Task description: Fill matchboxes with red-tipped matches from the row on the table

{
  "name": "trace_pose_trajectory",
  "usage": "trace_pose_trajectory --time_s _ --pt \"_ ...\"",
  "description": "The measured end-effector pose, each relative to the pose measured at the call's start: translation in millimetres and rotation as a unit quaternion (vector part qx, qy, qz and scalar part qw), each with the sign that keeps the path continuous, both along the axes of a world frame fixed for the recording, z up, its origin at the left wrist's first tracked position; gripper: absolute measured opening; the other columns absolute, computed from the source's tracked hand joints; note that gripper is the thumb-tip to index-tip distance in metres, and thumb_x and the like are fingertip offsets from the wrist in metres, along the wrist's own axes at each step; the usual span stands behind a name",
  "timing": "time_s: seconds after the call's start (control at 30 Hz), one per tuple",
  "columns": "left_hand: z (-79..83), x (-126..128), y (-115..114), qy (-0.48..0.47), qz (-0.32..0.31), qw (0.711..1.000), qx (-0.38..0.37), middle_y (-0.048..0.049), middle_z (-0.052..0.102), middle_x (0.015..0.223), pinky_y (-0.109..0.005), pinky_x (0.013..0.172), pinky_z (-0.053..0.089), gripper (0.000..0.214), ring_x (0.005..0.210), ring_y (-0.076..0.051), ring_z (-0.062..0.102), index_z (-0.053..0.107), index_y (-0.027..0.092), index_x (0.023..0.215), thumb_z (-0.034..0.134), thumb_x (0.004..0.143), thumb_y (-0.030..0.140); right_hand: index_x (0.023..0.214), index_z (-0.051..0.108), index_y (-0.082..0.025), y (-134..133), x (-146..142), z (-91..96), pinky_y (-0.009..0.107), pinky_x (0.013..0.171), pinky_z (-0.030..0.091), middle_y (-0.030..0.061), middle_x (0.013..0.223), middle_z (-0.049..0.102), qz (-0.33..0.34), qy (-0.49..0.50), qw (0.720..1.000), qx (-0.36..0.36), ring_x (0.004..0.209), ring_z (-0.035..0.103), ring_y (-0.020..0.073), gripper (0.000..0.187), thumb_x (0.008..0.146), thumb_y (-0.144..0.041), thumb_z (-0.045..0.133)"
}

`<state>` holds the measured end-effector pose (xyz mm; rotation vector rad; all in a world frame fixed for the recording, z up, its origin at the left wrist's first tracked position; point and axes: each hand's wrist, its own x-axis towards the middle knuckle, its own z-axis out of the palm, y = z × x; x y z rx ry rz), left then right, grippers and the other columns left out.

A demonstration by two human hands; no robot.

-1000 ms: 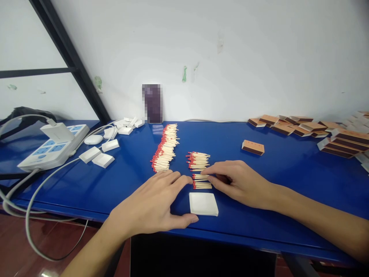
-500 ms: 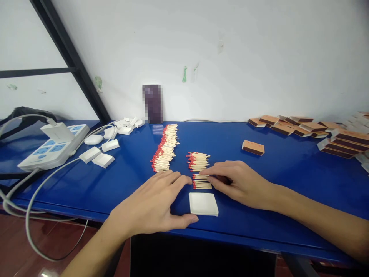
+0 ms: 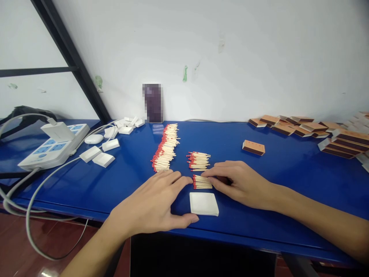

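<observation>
My left hand lies flat on the blue table, fingers stretched out, thumb touching the left side of a white matchbox tray. My right hand rests just right of a small bundle of red-tipped matches, its fingertips on the wooden ends and its fingers spread. A second small bundle of matches lies just behind. A long row of matches runs toward the wall on the left.
A single brown matchbox sleeve lies right of centre; several more sleeves are heaped at the far right. White trays, a white power strip and cables sit at the left. The table's front edge is close under my hands.
My right fingertips have slid slightly along the near match bundle, which now sits a little apart from the bundle behind it. My left hand has stayed put.
</observation>
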<state>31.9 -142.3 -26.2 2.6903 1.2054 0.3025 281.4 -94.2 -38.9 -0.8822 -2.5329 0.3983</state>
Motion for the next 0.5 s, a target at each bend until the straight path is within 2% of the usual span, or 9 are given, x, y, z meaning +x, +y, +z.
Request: trace_pose_trajectory --time_s 0.17,0.33,0.5 --pt "0.4 0.6 0.8 -0.012 0.0 1.0 -0.015 -0.005 0.061 0.113 -0.042 0.096 0.045 0.059 0.107 -0.026 0.057 0.048 0.023 0.131 0.065 0.083 0.054 0.103 0.072 -0.022 0.6 0.4 2.2 0.026 0.063 0.042 0.0015 0.078 0.069 0.008 -0.018 1.0 -0.001 0.068 0.061 0.0137 0.026 0.097 -0.027 0.047" --pt "-2.1 0.2 1.1 -0.005 0.0 1.0 0.004 -0.0065 0.06 0.112 -0.044 0.096 0.045 0.067 0.108 -0.028 0.057 0.043 0.024 0.14 0.063 0.083 0.054 0.107 0.072 -0.021 0.3 1.4 1.5 0.026 0.061 0.041 0.0015 0.072 0.065 0.015 -0.028 0.999 0.014 0.063 0.058 0.0139 0.028 0.097 -0.028 0.046" --pt "-2.9 0.0 1.1 0.008 0.001 1.0 0.008 -0.0075 0.06 0.11 -0.045 0.095 0.045 0.07 0.106 -0.028 0.057 0.044 0.021 0.141 0.062 0.083 0.057 0.111 0.069 -0.019 0.1 1.1 -0.4 0.026 0.058 0.041 0.0015 0.074 0.067 -0.028 -0.007 1.0 0.009 0.062 0.058 0.0141 0.028 0.095 -0.027 0.047"
